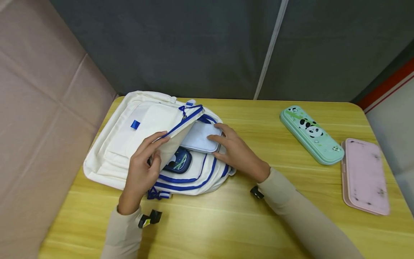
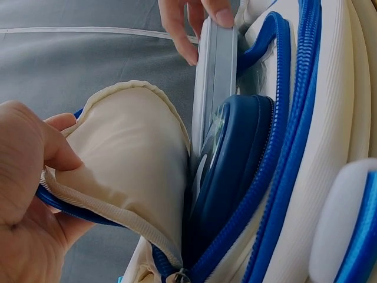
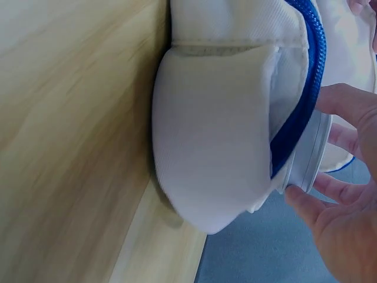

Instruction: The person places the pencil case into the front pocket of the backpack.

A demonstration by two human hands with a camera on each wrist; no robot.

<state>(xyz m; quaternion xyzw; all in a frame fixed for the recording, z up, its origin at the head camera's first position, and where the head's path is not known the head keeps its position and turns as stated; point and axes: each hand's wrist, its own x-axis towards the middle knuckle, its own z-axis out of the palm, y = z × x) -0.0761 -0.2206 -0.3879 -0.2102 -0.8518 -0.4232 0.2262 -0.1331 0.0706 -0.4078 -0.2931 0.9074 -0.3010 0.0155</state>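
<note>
A white backpack with blue zips (image 1: pixel 200 183) lies on the table, its front pocket unzipped. My left hand (image 1: pixel 142 169) pinches the edge of the pocket flap (image 1: pixel 174 144) and holds it lifted. In the left wrist view the flap's cream lining (image 2: pixel 129 147) shows. My right hand (image 1: pixel 237 153) grips a flat pale blue case (image 1: pixel 198 138) by its edges, fingers on both sides. Part of that case is inside the pocket opening, hidden behind the flap. Beside it in the pocket sits a dark blue zipped case (image 2: pixel 235 165) with a printed picture, partly covered.
To the right on the wooden table (image 1: pixel 207 223) lie a mint green panda pencil case (image 1: pixel 312 135) and a pink case (image 1: pixel 367 176), their corners close together. A dark grey curtain (image 1: pixel 194 46) hangs behind the table. A pale padded wall (image 1: pixel 42 126) borders the left side.
</note>
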